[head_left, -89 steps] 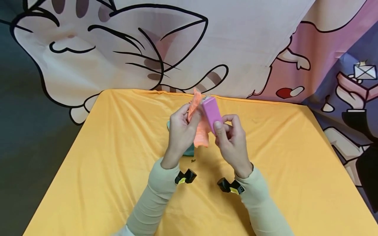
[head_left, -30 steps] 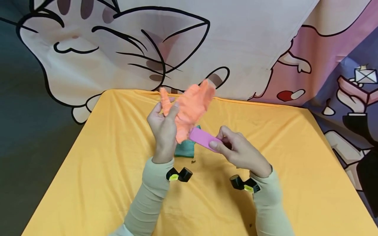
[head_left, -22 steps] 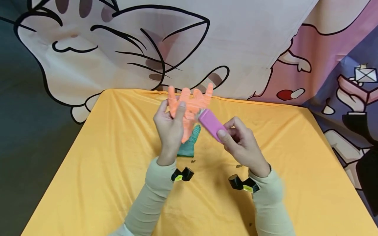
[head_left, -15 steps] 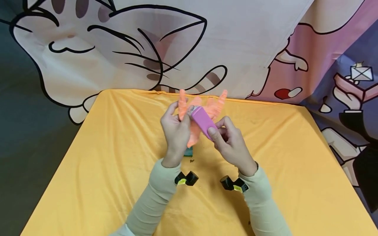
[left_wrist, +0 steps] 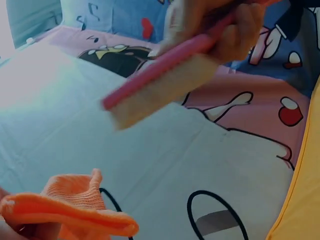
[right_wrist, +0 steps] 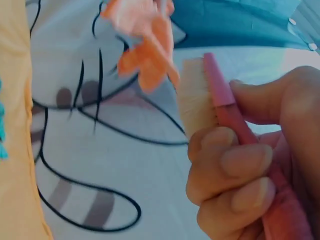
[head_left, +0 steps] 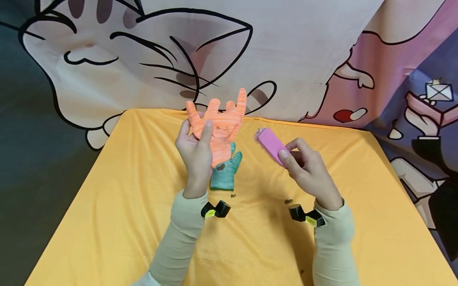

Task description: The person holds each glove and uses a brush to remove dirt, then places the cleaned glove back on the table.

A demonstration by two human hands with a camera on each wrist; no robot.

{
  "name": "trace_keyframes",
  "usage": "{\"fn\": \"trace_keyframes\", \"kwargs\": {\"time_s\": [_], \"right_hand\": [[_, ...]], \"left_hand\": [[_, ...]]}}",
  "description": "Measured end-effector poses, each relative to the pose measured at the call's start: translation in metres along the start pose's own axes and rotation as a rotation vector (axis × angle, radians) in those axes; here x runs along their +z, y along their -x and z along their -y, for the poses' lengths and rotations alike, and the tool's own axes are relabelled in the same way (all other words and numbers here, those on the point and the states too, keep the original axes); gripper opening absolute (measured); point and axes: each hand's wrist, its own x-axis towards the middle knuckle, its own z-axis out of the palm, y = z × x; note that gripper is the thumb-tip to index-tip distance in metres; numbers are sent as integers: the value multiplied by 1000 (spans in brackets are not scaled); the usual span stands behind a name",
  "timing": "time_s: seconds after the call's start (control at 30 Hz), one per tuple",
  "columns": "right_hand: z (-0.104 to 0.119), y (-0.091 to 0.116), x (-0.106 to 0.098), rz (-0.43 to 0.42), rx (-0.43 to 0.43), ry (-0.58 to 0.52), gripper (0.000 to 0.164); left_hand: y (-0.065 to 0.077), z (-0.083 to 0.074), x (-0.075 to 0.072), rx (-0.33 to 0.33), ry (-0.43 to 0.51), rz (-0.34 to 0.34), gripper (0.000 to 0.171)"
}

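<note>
My left hand [head_left: 196, 153] pinches an orange knitted glove [head_left: 223, 127] between thumb and fingers and holds it up above the table, its fingers pointing away. A few faint dark marks show on the glove's palm. To the right, my right hand [head_left: 309, 169] grips a pink brush [head_left: 272, 146], apart from the glove. Pale bristles of the brush [right_wrist: 195, 95] face the glove in the right wrist view. Beneath the orange glove lies a teal glove [head_left: 223, 178] on the yellow cloth, partly hidden, with a brown spot on it.
A yellow cloth [head_left: 143, 222] covers the table. Small dark crumbs [head_left: 288, 201] lie on it near the right wrist, with others near the teal glove and the front. Behind the table's far edge hangs a printed cat backdrop [head_left: 293, 59].
Half a second ago the brush overlapped the orange glove; now the right hand has drawn it away to the right. The left hand has moved left with the glove, uncovering more of the teal one.
</note>
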Motion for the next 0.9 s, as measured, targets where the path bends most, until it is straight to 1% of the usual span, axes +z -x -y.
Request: {"fn": "trace_keyframes", "kwargs": {"time_s": [0.07,0.17,0.27,0.37,0.4,0.5,0.57,0.63,0.7,0.8,0.9], "right_hand": [[5,-1,4,-16,5,-37,7],[15,-4,10,-38,26,-105,9],[25,-7,17,-69,54,-214,11],[21,-8,26,-95,80,-344,14],[19,-8,30,-116,85,-399,17],[13,-9,40,-194,61,-546,19],[15,-8,44,-231,50,-623,18],[17,-8,46,-245,42,-670,18],[18,-8,48,-235,54,-711,20],[18,-8,50,-224,78,-751,24],[18,-8,51,-209,97,-765,22]], "left_hand": [[3,-1,2,-16,-1,52,30],[6,-1,5,-56,12,100,32],[9,-1,7,-108,22,145,34],[11,0,10,-169,35,180,35],[12,1,10,-187,36,190,35],[15,2,13,-240,45,216,34],[17,4,16,-271,46,236,33],[19,5,17,-298,52,255,31],[20,5,18,-323,53,264,29],[21,7,19,-341,63,266,29],[21,8,20,-342,62,270,33]]}}
